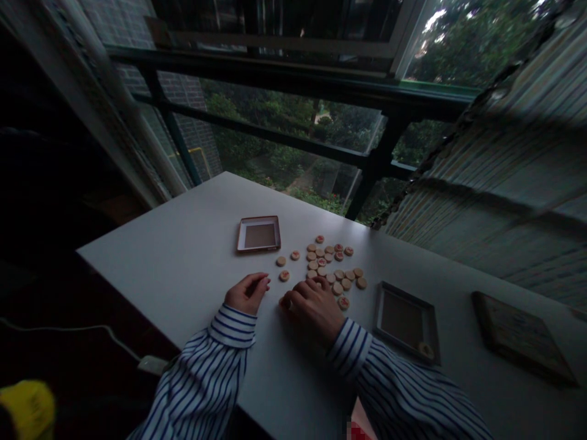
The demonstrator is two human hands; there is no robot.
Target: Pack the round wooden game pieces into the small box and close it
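Window (275,110): at 12 o'clock, past the far edge of the surface, with dark bars across it and green trees outside.
Curtain (509,165): at 2 o'clock, pale and stripy, next to the window.
Surface (183,244): white and flat, with all the little things sitting on it.
Stripy sleeves (202,373): white with blue lines, one on each arm, coming in from 7 o'clock and 5 o'clock.
Flat box-like thing (523,336): at 3 o'clock from the dark tray (403,318); it is too dim to see the picture on top.
Dark tray: at 4 o'clock from the bunch of round pieces (337,287), near the right sleeve.
Small tray (259,235): at 12 o'clock from the left hand (247,294), brown in the middle with a pale inside edge.
Right hand (318,305): palm down, fingers bent, right by the near side of the bunch; I cannot tell if it has hold of a piece.
Left hand: partly curled, thumb close to the fingertips; I cannot tell if anything is pinched there.
Round pieces: wooden, mostly bunched at 1 o'clock from the right hand; some have red marks.
Three loose pieces (285,275): at 2 o'clock from the left hand.
One piece (425,350): inside the dark tray, at 5 o'clock.
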